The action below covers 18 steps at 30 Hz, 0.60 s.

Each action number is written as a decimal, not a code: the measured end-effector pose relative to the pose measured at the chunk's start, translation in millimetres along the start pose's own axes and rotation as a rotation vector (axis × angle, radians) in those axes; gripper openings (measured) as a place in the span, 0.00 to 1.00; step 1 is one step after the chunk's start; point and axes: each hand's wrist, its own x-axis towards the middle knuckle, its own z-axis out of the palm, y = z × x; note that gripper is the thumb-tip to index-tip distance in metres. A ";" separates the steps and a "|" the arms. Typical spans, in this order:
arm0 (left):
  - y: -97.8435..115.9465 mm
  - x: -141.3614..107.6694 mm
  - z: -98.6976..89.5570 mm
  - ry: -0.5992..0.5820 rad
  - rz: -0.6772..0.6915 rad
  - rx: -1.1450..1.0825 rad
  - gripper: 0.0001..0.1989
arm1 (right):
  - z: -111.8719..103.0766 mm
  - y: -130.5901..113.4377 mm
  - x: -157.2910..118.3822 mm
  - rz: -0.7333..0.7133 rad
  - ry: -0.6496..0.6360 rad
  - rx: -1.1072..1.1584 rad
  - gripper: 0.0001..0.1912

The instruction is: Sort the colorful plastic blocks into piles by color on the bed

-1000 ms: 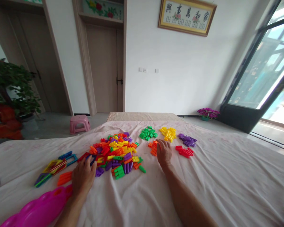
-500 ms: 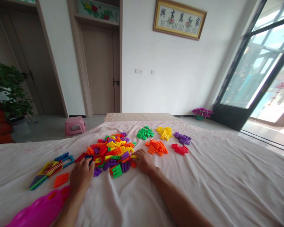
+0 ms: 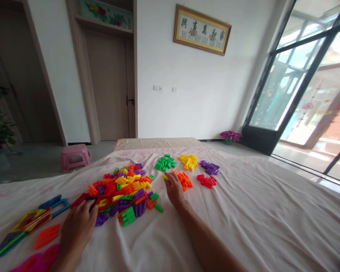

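Observation:
My right hand is closed on a yellow piece, in front of the orange pile. My left hand rests at the left edge of the mixed pile, its fingers on a dark blue frame piece; whether it grips that piece is unclear. Sorted by colour, there are also a green pile, a yellow pile, a purple pile and a red pile. A green piece lies at the mixed pile's right edge.
Frame-shaped pieces and an orange block lie left of my left hand on the cloth-covered table. A magenta object is at the lower left. Beyond the table stands a pink stool.
My right hand has lifted away from the mixed pile with the yellow piece, toward the sorted piles. The view has turned right. My left hand stays by the dark blue frame piece.

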 end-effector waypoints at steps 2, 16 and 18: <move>-2.8 0.4 1.1 -0.004 0.046 0.012 0.29 | -12.8 11.8 11.8 0.039 0.093 -0.018 0.18; -11.9 1.2 6.0 -0.004 0.132 -0.034 0.21 | -101.8 125.2 105.1 0.612 0.267 -0.162 0.17; -14.6 1.5 9.4 -0.016 0.095 -0.051 0.21 | -103.8 130.7 107.1 0.614 0.281 -0.152 0.19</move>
